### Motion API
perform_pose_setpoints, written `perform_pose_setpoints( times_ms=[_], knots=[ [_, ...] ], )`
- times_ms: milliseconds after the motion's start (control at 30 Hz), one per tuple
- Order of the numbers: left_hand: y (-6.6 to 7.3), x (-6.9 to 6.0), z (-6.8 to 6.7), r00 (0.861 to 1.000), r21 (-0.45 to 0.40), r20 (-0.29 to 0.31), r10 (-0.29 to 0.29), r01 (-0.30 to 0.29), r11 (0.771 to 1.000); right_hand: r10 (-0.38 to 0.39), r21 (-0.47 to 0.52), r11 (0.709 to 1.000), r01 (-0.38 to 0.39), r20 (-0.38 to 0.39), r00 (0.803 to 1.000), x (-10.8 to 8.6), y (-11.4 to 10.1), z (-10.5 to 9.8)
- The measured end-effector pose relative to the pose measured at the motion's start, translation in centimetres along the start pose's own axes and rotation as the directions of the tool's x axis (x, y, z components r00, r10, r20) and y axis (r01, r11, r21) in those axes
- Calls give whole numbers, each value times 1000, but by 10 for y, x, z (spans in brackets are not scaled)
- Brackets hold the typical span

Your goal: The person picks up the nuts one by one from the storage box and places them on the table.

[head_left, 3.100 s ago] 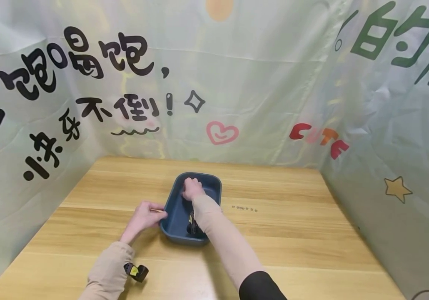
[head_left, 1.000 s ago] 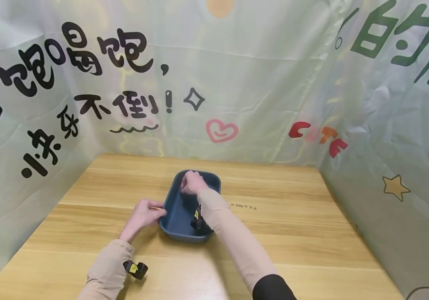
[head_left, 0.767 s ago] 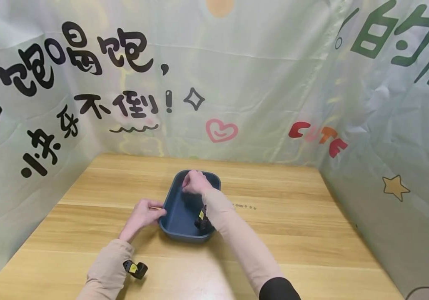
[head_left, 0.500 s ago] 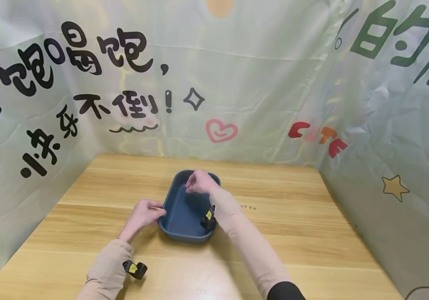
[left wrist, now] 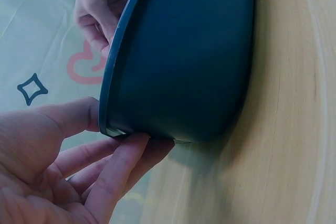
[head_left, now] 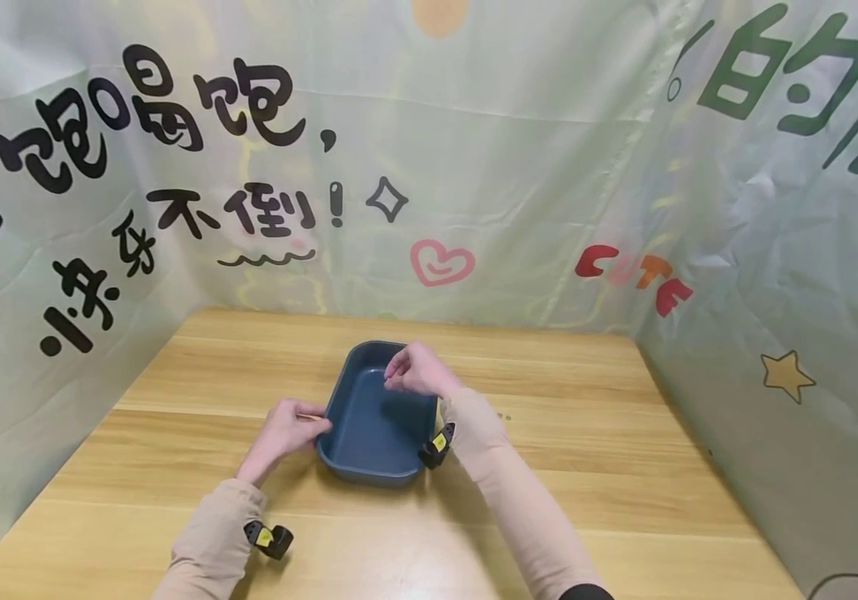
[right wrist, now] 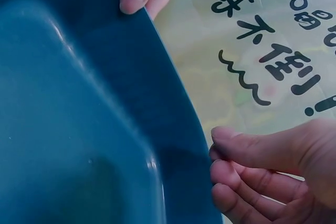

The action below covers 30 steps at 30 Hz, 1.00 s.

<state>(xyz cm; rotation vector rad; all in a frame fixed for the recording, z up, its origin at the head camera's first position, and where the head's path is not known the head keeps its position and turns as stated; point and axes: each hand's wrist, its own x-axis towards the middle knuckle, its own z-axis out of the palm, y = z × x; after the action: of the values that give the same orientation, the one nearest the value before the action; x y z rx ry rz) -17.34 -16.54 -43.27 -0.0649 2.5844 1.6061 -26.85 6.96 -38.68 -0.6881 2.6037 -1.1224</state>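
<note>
A dark blue, rounded rectangular tub (head_left: 376,433) stands on the wooden table. My left hand (head_left: 290,429) holds its left side wall; in the left wrist view the thumb lies at the rim (left wrist: 107,98) and the fingers press the outside. Above the tub's far right part hovers my right hand (head_left: 421,371), its fingers loosely bent and thumb near the index finger. Nothing shows between those fingers in the right wrist view. Tiny specks (right wrist: 90,161) dot the tub floor, too small to name. Right of the tub lie tiny ring-like pieces (head_left: 504,417), partly hidden by the right sleeve.
The wooden table (head_left: 586,475) reaches back to a printed cloth (head_left: 519,208) that hangs behind and on both sides. Each wrist carries a small black camera, the left one (head_left: 270,540) above the table and the right one (head_left: 438,446) by the tub's right wall.
My right hand has risen from inside the tub and shifted right, towards its right rim. Its sleeve now covers most of the row of tiny pieces. The left hand stays on the tub wall.
</note>
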Motion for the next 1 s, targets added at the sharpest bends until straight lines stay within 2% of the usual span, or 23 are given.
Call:
perform_pose_setpoints(
  times_ms=[300, 533, 833, 1000],
  knots=[
    [1, -1, 0, 1000, -14, 10, 1, 0, 1000, -29, 70, 997, 32, -34, 999, -17, 1, 1],
    [1, -2, 0, 1000, -9, 4, 0, 0, 1000, -31, 159, 986, 49, -113, 993, -35, 9, -5],
    [2, -2, 0, 1000, -4, 2, -10, 10, 1000, 9, 281, 958, 53, -215, 977, -60, 32, -11],
    [2, -1, 0, 1000, 9, -1, -10, 10, 1000, 51, 322, 945, 47, -289, 956, -70, 54, -12]
  ],
)
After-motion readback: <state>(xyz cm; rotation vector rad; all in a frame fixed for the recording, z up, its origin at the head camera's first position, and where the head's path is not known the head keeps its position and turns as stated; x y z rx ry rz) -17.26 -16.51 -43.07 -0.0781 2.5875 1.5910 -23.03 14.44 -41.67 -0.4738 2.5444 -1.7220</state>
